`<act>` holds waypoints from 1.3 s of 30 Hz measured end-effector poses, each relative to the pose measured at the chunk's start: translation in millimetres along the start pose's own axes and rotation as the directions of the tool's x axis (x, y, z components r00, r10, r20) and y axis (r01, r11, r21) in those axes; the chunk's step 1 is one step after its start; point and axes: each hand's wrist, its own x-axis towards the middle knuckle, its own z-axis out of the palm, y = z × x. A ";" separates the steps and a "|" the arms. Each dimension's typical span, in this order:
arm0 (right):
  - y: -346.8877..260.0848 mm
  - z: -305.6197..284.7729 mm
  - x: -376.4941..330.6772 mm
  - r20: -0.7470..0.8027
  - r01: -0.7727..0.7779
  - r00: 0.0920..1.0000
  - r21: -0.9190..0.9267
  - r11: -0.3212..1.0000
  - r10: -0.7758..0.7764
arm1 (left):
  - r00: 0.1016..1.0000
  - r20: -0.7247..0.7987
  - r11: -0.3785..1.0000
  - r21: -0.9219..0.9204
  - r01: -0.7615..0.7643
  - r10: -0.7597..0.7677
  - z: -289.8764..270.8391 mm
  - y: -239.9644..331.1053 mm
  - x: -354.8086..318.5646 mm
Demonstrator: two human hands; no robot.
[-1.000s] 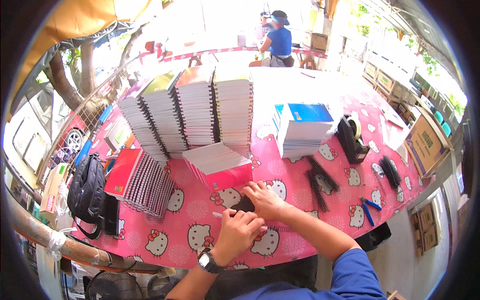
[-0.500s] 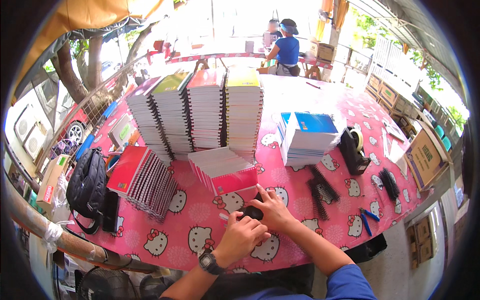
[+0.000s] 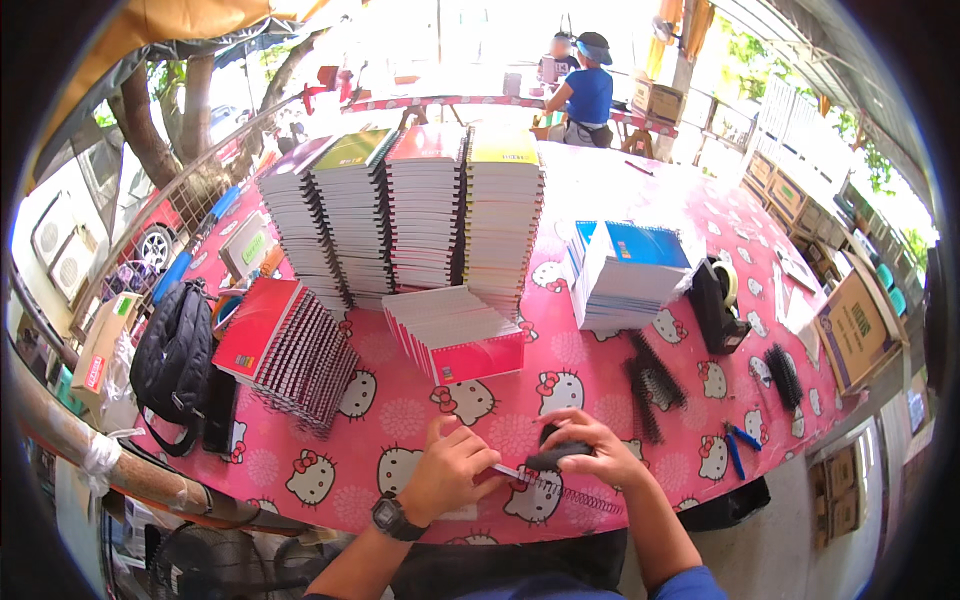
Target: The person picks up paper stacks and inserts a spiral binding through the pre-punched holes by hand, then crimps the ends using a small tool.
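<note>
At the near middle of the table, my left hand (image 3: 455, 472) is closed, thumb and fingers pinching a thin pale piece (image 3: 508, 471). Most of that piece is hidden by the hand. A dark spiral coil (image 3: 592, 499) runs from near it to the right, over the tablecloth. My right hand (image 3: 590, 445) curls round a black rounded object (image 3: 557, 453), held just above the coil; its exact kind is unclear. Beyond my hands lies a fanned stack of pink-covered notebooks (image 3: 478, 362) with no coils showing on it. Left of it stands a stack of red coil-bound notebooks (image 3: 262, 325).
Tall stacks of coil-bound notebooks (image 3: 425, 215) rise behind. To the right are blue-covered notebooks (image 3: 640, 245), a black tape dispenser (image 3: 718, 310), loose black coils (image 3: 655, 380) and blue-handled pliers (image 3: 738, 450). A black backpack (image 3: 170, 350) sits at left. Two people are at a far table.
My hands have moved apart, the right one rightward with the black object. The coil now shows between and beyond them. The whole view has shifted slightly.
</note>
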 end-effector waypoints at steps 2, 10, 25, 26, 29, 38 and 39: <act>-15.0 6.7 1.9 0.184 0.138 0.967 0.205 0.969 -0.177 | 1.000 0.004 1.000 -0.001 0.005 -0.005 -0.2 0.3 -0.5; -18.2 14.3 15.5 0.241 0.114 0.960 0.117 0.987 -0.139 | 0.993 -0.016 0.987 -0.114 0.116 -0.119 -1.7 2.6 -1.9; -5.7 19.2 36.4 0.046 0.012 0.999 -0.396 0.918 0.007 | 0.880 0.224 0.283 -0.889 0.360 -0.418 31.9 -33.2 -26.0; -7.3 18.6 35.8 0.064 0.019 0.998 -0.139 0.990 -0.010 | 0.888 0.176 0.304 -0.897 0.323 -0.424 32.3 -33.7 -23.9; -18.6 27.8 40.9 0.149 0.054 0.986 0.163 0.985 -0.078 | 0.874 0.207 0.280 -0.893 0.352 -0.440 32.1 -30.0 -24.7; -14.9 26.6 63.9 0.060 0.019 0.998 -0.234 0.972 -0.005 | 0.876 0.219 0.219 -0.916 0.337 -0.430 37.2 -34.2 -22.0; -10.9 17.8 58.3 0.013 0.014 1.000 -0.349 0.937 -0.010 | 0.881 0.215 0.227 -0.916 0.332 -0.422 34.6 -32.6 -20.2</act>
